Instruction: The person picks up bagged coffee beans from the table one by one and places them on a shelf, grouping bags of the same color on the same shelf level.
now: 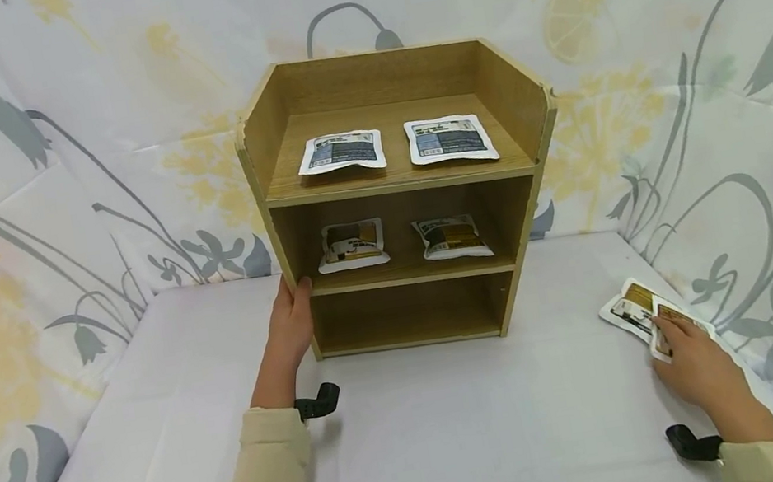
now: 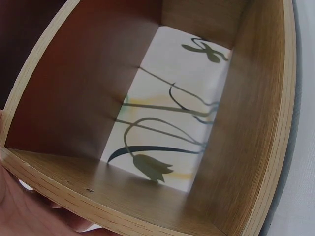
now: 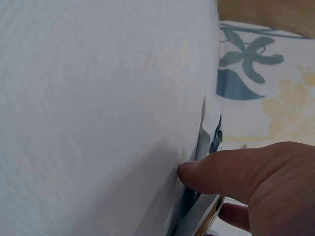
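Observation:
My left hand (image 1: 291,322) grips the left side panel of a small wooden shelf (image 1: 410,277), thumb at its front edge. The left wrist view shows part of this hand (image 2: 29,209) against the wood, its other fingers mostly hidden behind the panel. Far to the right, my right hand (image 1: 701,369) pinches a flat white-edged packet (image 1: 661,351) low over the table. That packet overlaps another packet (image 1: 625,312) with a yellow-brown and white print. In the right wrist view, the thumb (image 3: 216,172) lies along the packet's edge, and the other fingers are largely hidden.
On the top level lie two blue-and-white packets, one left (image 1: 342,153) and one right (image 1: 450,140). Two brown-printed packets, left (image 1: 352,246) and right (image 1: 452,238), are on the middle level. A flower-patterned cloth (image 1: 131,87) surrounds the white table (image 1: 460,430) behind and at both sides.

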`<state>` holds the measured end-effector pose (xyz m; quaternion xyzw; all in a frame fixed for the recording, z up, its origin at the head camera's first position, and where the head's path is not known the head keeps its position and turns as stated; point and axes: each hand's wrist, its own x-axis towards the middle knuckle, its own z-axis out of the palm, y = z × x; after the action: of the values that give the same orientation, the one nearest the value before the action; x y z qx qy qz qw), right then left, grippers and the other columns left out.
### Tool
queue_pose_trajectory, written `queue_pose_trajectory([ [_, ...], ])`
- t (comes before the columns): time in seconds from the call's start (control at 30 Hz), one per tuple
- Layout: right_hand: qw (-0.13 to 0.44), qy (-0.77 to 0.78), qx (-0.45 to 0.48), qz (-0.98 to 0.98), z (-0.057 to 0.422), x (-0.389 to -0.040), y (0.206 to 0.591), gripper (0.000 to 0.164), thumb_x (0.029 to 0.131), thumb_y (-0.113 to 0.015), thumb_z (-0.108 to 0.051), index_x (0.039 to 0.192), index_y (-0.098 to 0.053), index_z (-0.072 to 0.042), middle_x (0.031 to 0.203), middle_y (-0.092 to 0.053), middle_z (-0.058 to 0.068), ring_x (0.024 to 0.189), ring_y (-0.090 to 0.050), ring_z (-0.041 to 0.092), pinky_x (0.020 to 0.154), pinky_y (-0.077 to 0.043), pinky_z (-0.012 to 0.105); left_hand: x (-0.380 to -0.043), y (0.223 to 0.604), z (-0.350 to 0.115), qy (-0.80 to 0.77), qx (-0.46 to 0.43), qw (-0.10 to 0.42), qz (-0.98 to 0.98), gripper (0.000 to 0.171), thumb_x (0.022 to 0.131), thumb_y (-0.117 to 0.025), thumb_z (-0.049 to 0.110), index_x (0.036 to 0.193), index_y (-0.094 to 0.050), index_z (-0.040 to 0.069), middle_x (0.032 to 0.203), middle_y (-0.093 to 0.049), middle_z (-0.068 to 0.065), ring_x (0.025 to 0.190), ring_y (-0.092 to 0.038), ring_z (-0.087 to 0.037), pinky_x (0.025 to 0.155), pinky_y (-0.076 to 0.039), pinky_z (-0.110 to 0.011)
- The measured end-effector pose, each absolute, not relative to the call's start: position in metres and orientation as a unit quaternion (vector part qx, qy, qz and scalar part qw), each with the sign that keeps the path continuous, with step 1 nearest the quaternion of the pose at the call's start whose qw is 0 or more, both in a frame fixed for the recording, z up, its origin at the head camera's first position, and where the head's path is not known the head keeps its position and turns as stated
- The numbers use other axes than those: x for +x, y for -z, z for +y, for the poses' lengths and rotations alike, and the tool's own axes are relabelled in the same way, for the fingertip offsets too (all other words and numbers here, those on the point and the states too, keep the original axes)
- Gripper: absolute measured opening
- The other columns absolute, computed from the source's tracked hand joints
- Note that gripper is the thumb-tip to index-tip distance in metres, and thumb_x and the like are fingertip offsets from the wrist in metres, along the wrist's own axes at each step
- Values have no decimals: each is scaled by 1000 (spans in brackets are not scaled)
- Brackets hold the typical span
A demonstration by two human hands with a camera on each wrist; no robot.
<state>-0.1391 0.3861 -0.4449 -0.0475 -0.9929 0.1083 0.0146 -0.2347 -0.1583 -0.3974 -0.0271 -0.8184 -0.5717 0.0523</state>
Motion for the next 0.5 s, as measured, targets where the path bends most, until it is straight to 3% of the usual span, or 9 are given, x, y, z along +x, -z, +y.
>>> queue_pose_trajectory([
  [0.27,15,-103,-42,-994,388,-139,443,66,84,-59,-13,140,-33,10,138,-34,38,116,-39,63,87,-38,70,-237,399,-159,572,-33,59,-818,65,102,-25,51,157,-11,19,160,-23,-12,145,-26,-32,117,-23,-54],
  [0.5,-11,-109,-66,-992,388,-138,439,64,84,-61,-19,139,-36,4,130,-43,41,105,-48,62,70,-44,64,-239,403,-159,574,-29,60,-816,65,102,-26,52,157,-11,20,159,-24,-12,145,-28,-33,117,-23,-54],
])
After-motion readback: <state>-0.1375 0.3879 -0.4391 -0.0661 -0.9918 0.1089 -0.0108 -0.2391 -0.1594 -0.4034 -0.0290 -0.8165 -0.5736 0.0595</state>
